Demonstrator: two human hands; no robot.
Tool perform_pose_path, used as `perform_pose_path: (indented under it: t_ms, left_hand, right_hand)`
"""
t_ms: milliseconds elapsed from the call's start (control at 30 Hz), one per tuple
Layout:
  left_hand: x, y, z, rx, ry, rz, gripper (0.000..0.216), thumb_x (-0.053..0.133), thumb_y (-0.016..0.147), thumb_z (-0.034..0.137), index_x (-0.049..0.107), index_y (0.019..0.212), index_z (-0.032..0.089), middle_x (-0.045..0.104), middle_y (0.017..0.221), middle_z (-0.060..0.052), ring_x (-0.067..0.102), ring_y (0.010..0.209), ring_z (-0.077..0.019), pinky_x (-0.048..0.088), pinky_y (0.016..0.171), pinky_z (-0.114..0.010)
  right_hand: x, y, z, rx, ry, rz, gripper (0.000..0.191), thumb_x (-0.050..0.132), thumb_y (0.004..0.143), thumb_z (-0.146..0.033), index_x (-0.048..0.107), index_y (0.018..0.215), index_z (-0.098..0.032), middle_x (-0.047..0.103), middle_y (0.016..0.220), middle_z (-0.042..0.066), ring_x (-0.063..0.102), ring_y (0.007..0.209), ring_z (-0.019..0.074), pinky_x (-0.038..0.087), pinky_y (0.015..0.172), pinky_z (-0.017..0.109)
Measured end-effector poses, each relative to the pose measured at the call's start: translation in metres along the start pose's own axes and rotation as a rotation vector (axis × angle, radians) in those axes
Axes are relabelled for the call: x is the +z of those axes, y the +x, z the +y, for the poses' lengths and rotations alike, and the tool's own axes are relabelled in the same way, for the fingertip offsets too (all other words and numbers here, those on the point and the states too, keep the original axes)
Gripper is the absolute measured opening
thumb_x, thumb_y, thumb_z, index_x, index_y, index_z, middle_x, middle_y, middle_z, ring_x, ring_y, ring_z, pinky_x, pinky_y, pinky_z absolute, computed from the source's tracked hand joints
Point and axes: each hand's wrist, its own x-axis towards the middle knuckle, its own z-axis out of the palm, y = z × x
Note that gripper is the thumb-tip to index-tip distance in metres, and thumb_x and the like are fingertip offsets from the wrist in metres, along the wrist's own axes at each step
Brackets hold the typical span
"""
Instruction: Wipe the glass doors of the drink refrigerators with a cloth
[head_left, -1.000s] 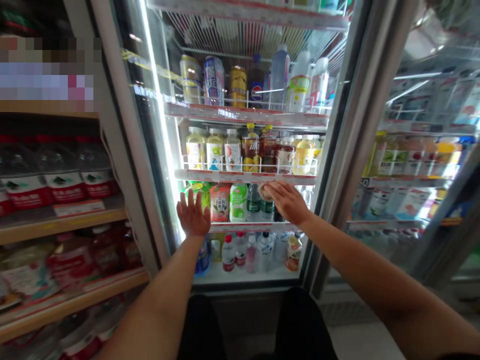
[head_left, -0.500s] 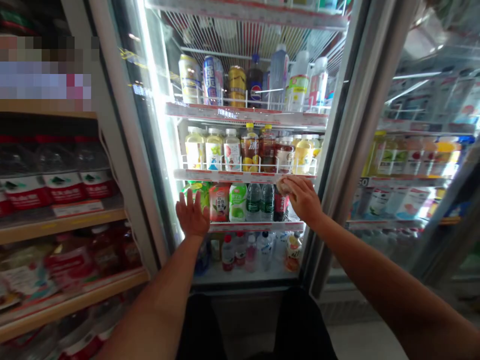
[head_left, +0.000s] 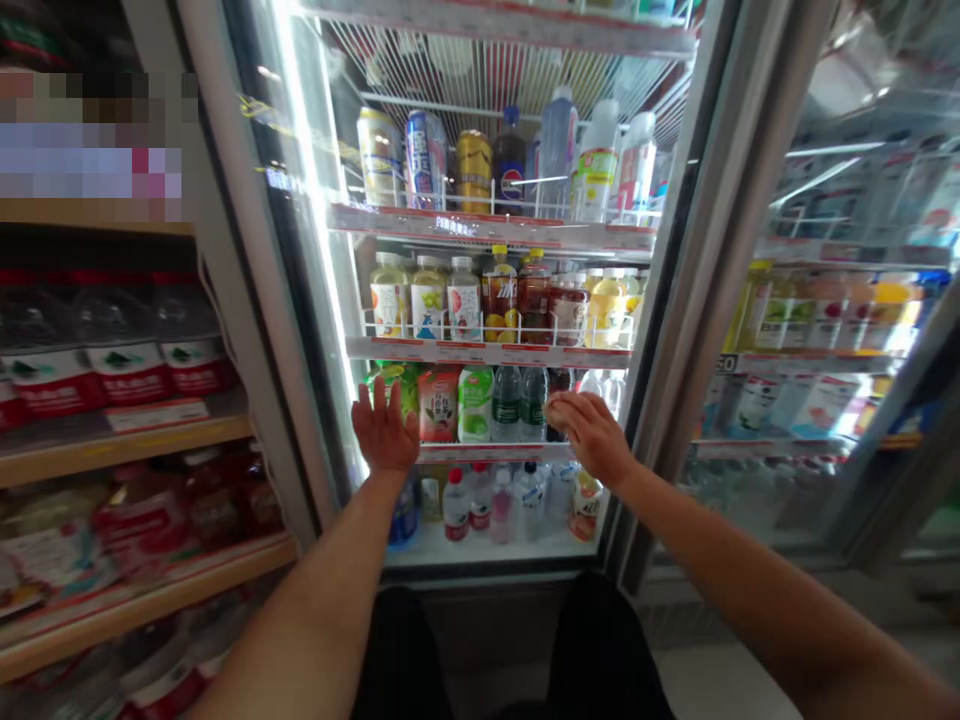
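Fridge (head_left: 491, 350) bg | tan wad (head_left: 556, 411) under R hand (head_left: 598, 437) fingers (head_left: 583, 407) | L hand (head_left: 386, 432) spread

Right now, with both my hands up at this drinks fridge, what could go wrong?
Two things, perhaps. Your left hand is spread open and seems to rest on the glass door, so it might leave smudges there. The small pale wad in your right hand pokes out past your grip, so it could slip loose and drop.
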Motion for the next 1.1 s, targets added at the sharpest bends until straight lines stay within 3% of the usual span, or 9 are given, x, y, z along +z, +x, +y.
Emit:
perform_pose_path:
  t_ms: [100, 167, 333, 500, 667, 767, 867, 1033, 1100]
  left_hand:
    - [0.000, 0.000, 0.000, 0.007, 0.002, 0.006, 0.060, 0.038, 0.098, 0.047, 0.044, 0.150, 0.016, 0.039, 0.159, -0.017, 0.009, 0.157, -0.0285, 0.010, 0.125, -0.055]
    - [0.000, 0.000, 0.000, 0.019, 0.005, 0.011, 0.060, 0.038, 0.098, 0.046, 0.045, 0.150, 0.016, 0.039, 0.159, -0.018, 0.010, 0.157, -0.0287, 0.010, 0.125, -0.055]
    - [0.000, 0.000, 0.000, -0.009, -0.002, -0.005, 0.061, 0.037, 0.098, 0.048, 0.044, 0.150, 0.016, 0.038, 0.160, -0.018, 0.010, 0.157, -0.0295, 0.009, 0.125, -0.057]
    - [0.001, 0.000, 0.000, -0.009, -0.021, -0.021, 0.061, 0.040, 0.097, 0.046, 0.044, 0.151, 0.016, 0.037, 0.160, -0.018, 0.010, 0.157, -0.0312, 0.009, 0.125, -0.058]
    - [0.001, -0.001, 0.000, 0.007, 0.019, 0.014, 0.060, 0.039, 0.098, 0.044, 0.045, 0.150, 0.016, 0.039, 0.159, -0.018, 0.011, 0.157, -0.0298, 0.011, 0.125, -0.057]
    - [0.000, -0.001, 0.000, 0.016, 0.019, -0.011, 0.059, 0.039, 0.098, 0.043, 0.045, 0.150, 0.015, 0.038, 0.160, -0.018, 0.011, 0.157, -0.0302, 0.010, 0.125, -0.057]
    - [-0.001, -0.001, 0.000, 0.009, 0.003, -0.032, 0.059, 0.041, 0.097, 0.043, 0.045, 0.150, 0.016, 0.038, 0.160, -0.017, 0.011, 0.157, -0.0302, 0.010, 0.125, -0.057]
    - [-0.001, -0.001, 0.000, -0.013, -0.018, -0.019, 0.058, 0.041, 0.097, 0.044, 0.047, 0.148, 0.018, 0.039, 0.160, -0.015, 0.012, 0.157, -0.0292, 0.010, 0.126, -0.055]
    - [0.000, -0.001, 0.000, -0.017, -0.016, -0.024, 0.058, 0.041, 0.097, 0.044, 0.048, 0.148, 0.018, 0.039, 0.160, -0.015, 0.012, 0.157, -0.0289, 0.010, 0.126, -0.055]
  right_hand:
    - [0.012, -0.017, -0.016, -0.158, 0.036, -0.182, 0.037, 0.052, 0.096, -0.010, 0.066, 0.129, -0.021, 0.071, 0.122, 0.010, 0.059, 0.117, 0.0233, 0.054, 0.098, 0.041]
    - [0.017, -0.020, -0.024, -0.195, 0.030, -0.234, 0.034, 0.055, 0.096, -0.012, 0.067, 0.126, -0.021, 0.071, 0.122, 0.009, 0.060, 0.116, 0.0232, 0.055, 0.095, 0.040]
    - [0.030, -0.007, -0.039, -0.129, 0.014, -0.162, 0.036, 0.053, 0.097, -0.014, 0.064, 0.132, -0.018, 0.069, 0.127, 0.011, 0.057, 0.119, 0.0245, 0.051, 0.102, 0.042]
    - [0.047, 0.013, -0.064, -0.236, 0.040, -0.237, 0.030, 0.052, 0.100, -0.019, 0.066, 0.127, -0.019, 0.071, 0.124, 0.009, 0.059, 0.116, 0.0238, 0.052, 0.097, 0.039]
    - [0.059, 0.039, -0.082, -0.161, 0.025, -0.179, 0.035, 0.052, 0.099, -0.017, 0.062, 0.132, -0.018, 0.067, 0.132, 0.011, 0.055, 0.123, 0.0251, 0.047, 0.103, 0.040]
    - [0.065, 0.044, -0.092, -0.205, 0.063, -0.224, 0.032, 0.054, 0.098, -0.017, 0.065, 0.128, -0.019, 0.069, 0.127, 0.010, 0.056, 0.121, 0.0246, 0.047, 0.103, 0.040]
    - [0.066, 0.054, -0.097, -0.259, 0.096, -0.284, 0.031, 0.055, 0.098, -0.018, 0.064, 0.128, -0.019, 0.070, 0.126, 0.009, 0.057, 0.119, 0.0243, 0.049, 0.100, 0.039]
    - [0.062, 0.083, -0.097, -0.139, 0.079, -0.178, 0.037, 0.051, 0.099, -0.017, 0.060, 0.135, -0.019, 0.065, 0.135, 0.010, 0.052, 0.126, 0.0251, 0.043, 0.109, 0.041]
    - [0.061, 0.091, -0.098, -0.186, 0.080, -0.194, 0.036, 0.052, 0.099, -0.017, 0.061, 0.133, -0.017, 0.065, 0.134, 0.011, 0.051, 0.127, 0.0251, 0.044, 0.108, 0.041]
